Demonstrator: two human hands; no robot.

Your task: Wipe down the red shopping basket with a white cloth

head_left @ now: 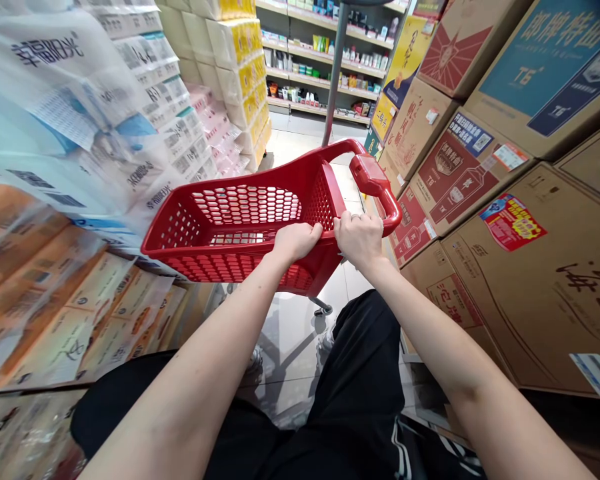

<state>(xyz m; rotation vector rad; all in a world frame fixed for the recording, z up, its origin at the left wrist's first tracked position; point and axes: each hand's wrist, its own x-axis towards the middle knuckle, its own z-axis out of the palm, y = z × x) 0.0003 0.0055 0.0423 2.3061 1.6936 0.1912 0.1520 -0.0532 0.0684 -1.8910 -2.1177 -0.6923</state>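
A red plastic shopping cart (235,250) stands turned sideways in front of me, its handle end to the right and its perforated basket holding nothing that I can see. My left hand (297,241) is closed over the near rim of the basket. Just right of it, my right hand (360,237) grips the rim where it runs up into the cart's handle (373,179). A ring shows on one finger of that hand. Below the basket, a caster (323,309) touches the floor.
Wrapped tissue packs (145,87) are piled high along the left, close to the basket. Stacked cardboard boxes (540,267) line the right side. A grey pole (336,73) rises behind the cart. Shelves of small goods (325,60) stand at the back, across a tiled floor (285,333).
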